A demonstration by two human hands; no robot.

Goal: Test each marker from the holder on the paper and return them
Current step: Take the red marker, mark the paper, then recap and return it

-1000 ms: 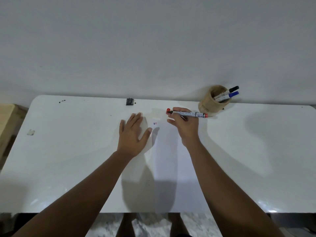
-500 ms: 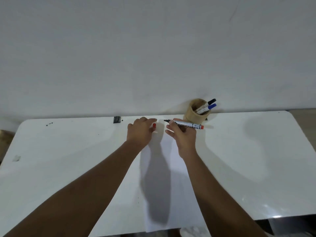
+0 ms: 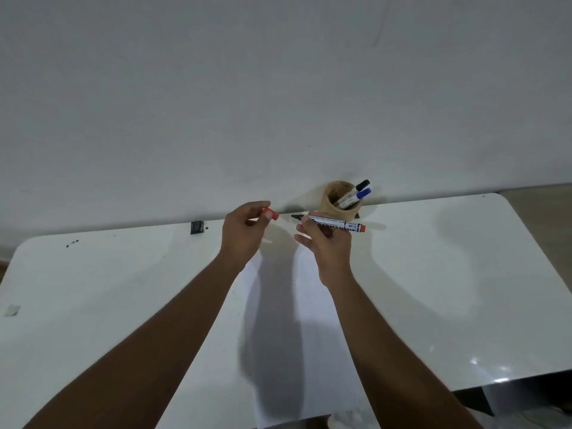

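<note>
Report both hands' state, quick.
Left hand: closed on the red cap.
Right hand: closed on the uncapped marker.

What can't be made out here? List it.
Head view only:
- Test marks on the paper: covered by hands and shadow.
- Print on the marker: too small to read.
- Bottom of the holder: the right hand blocks it.
- Paper's near edge: cut off by frame.

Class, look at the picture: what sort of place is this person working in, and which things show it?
Probably a plain desk or study corner: a white table against a bare wall, a sheet of paper, and a wooden holder of markers.
</note>
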